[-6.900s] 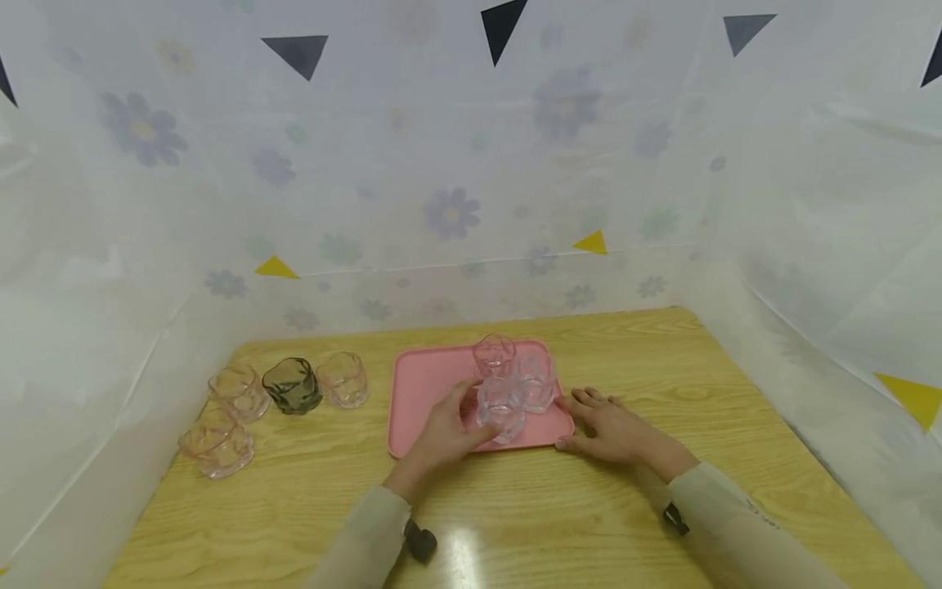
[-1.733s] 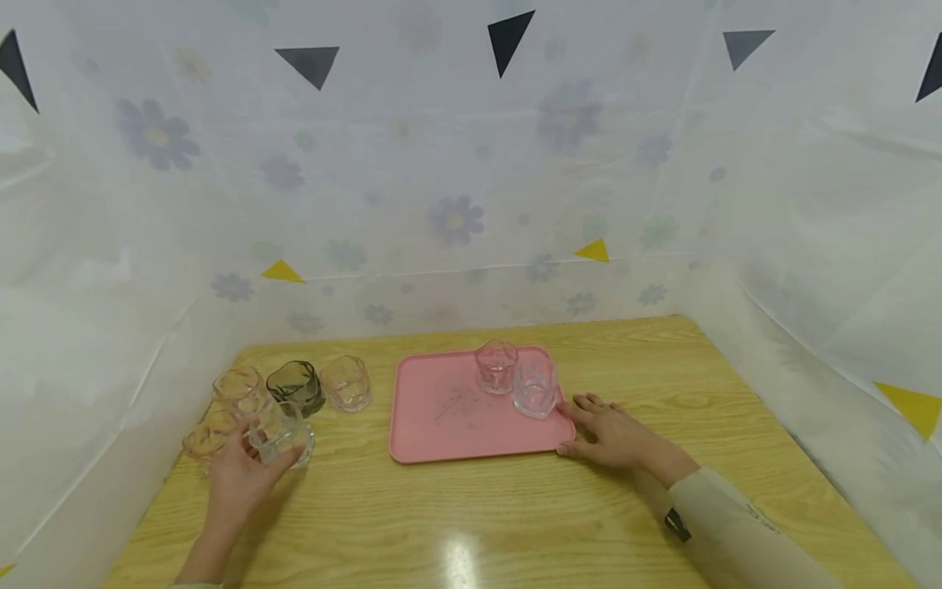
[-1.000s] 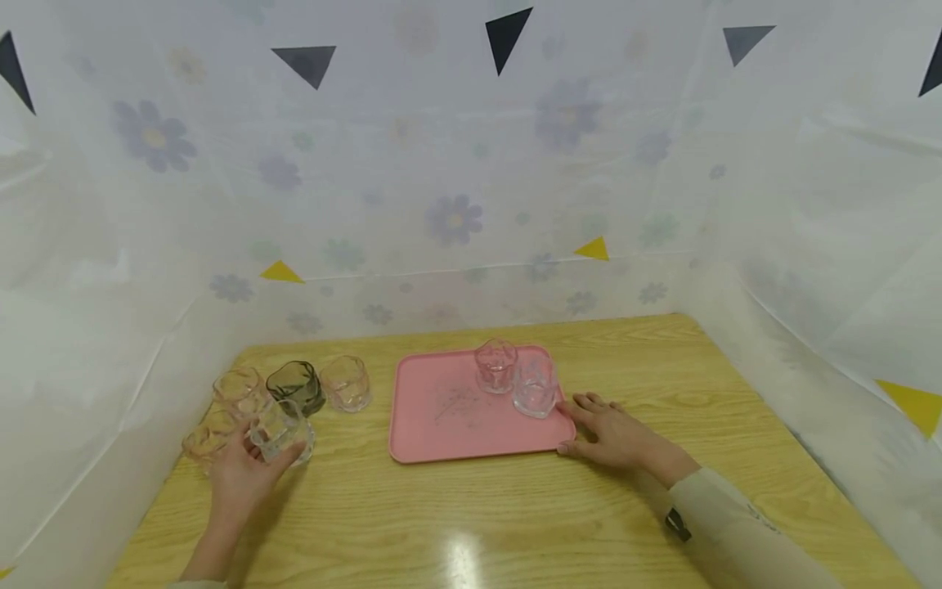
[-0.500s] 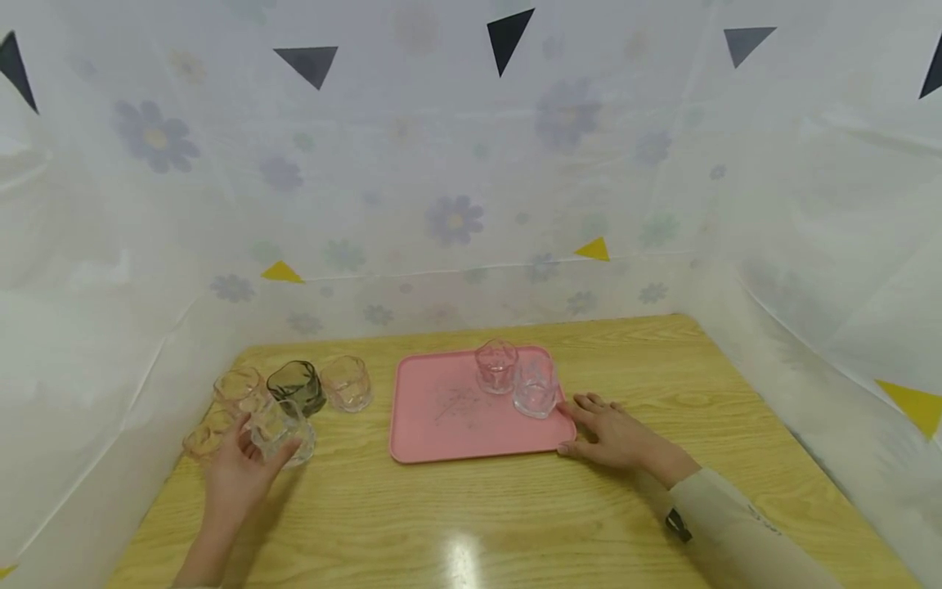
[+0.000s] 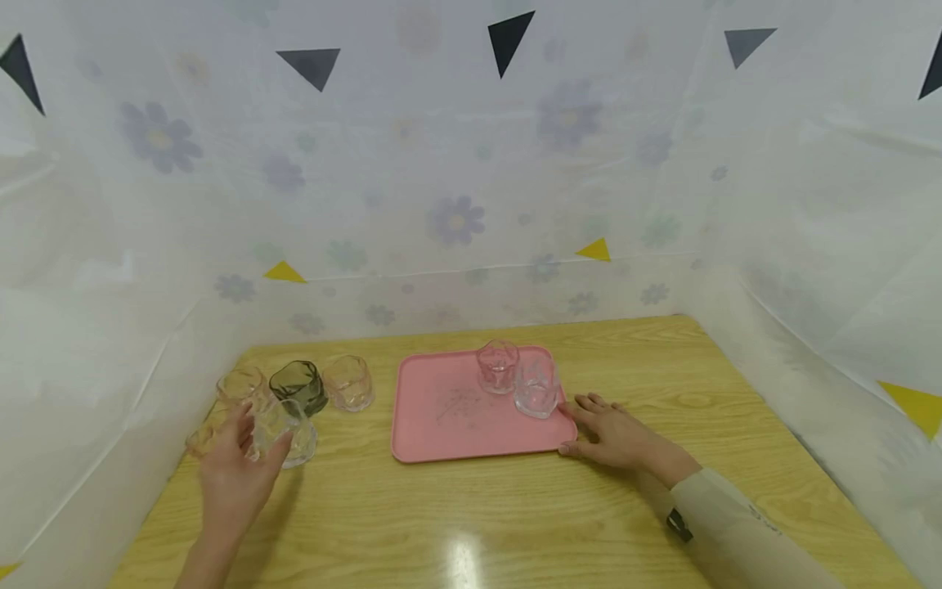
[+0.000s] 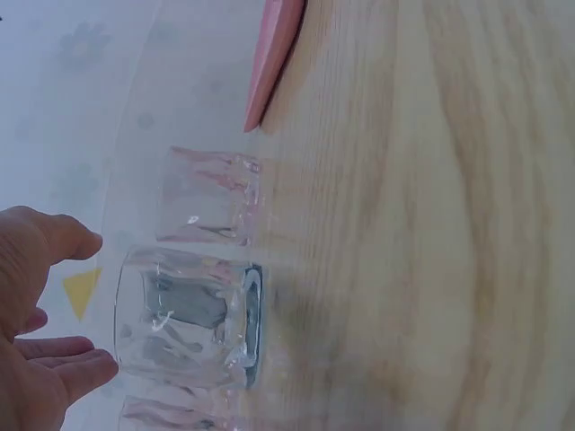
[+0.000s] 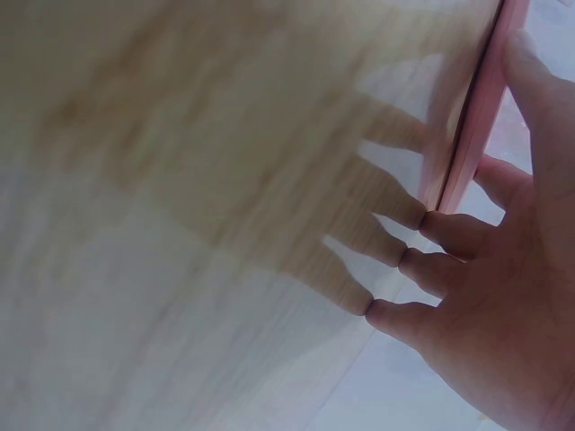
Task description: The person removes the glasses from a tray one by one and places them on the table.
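Observation:
My left hand (image 5: 239,478) is raised just behind the rim of a clear glass tumbler (image 5: 300,442), thumb and fingers spread apart. In the left wrist view a gap shows between the fingertips and the clear tumbler (image 6: 180,314), which stands upright on the table. My right hand (image 5: 614,429) rests at the right front corner of a pink tray (image 5: 434,438); its fingertips touch the table and the thumb lies at the tray's edge. On the tray stand a pink-tinted tumbler (image 5: 498,368) and another clear tumbler (image 5: 536,393), side by side at the right.
Around the left hand stand a dark grey tumbler (image 5: 298,388), a pale pink tumbler (image 5: 349,383), an amber-pink tumbler (image 5: 239,384) and a partly hidden amber tumbler (image 5: 199,442). White patterned sheeting (image 5: 456,294) encloses the wooden table (image 5: 530,515) at the back and sides.
The left hand carried a clear tumbler from the tray to the left group, then let go and drew back slightly. The right hand stayed at the tray corner.

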Demonstrator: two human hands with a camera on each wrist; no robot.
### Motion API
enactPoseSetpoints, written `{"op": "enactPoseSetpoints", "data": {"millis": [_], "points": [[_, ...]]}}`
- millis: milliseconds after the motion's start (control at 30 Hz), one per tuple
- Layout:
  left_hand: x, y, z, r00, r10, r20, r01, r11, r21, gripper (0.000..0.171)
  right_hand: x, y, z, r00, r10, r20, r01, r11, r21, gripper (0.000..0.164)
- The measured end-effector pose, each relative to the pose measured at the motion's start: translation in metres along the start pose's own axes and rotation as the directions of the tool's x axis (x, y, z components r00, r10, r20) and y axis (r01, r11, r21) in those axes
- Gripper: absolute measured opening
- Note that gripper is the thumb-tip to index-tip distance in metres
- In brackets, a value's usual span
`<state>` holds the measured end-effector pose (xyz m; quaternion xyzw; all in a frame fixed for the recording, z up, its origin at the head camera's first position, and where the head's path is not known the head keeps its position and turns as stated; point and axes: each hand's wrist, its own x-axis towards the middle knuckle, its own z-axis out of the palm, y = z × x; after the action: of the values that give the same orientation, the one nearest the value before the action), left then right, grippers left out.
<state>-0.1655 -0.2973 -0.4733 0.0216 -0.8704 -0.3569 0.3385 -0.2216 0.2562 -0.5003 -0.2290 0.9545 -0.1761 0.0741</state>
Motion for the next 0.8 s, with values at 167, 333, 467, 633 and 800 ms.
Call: {"op": "enactPoseSetpoints", "data": {"millis": [167,333,467,633,800], "points": [[0.004,0.014,0.009,0.994,0.105,-0.018,-0.105,0.993,-0.046,0.063,0.0,0.002,0.001,1.0,0.007,0.002,-0.007,1.0,0.005,0.084],[0.005,0.026,0.023,0.986,0.164,0.026,-0.162,0.984,-0.075,0.056,0.0,0.001,0.0,1.0,0.003,0.004,-0.003,1.0,0.014,0.085],[0.005,0.032,0.035,0.979,0.187,0.079,-0.178,0.979,-0.103,0.058,0.0,0.0,0.0,1.0,0.001,0.004,-0.001,1.0,0.016,0.085],[0.005,0.044,0.049,0.972,0.176,0.158,-0.156,0.979,-0.128,0.061,-0.001,-0.001,0.0,1.0,0.008,0.003,-0.008,1.0,0.017,0.085],[0.005,0.053,0.068,0.954,0.181,0.241,-0.128,0.967,-0.219,0.064,0.0,0.001,-0.001,1.0,0.008,0.008,-0.008,1.0,0.01,0.086]]}}
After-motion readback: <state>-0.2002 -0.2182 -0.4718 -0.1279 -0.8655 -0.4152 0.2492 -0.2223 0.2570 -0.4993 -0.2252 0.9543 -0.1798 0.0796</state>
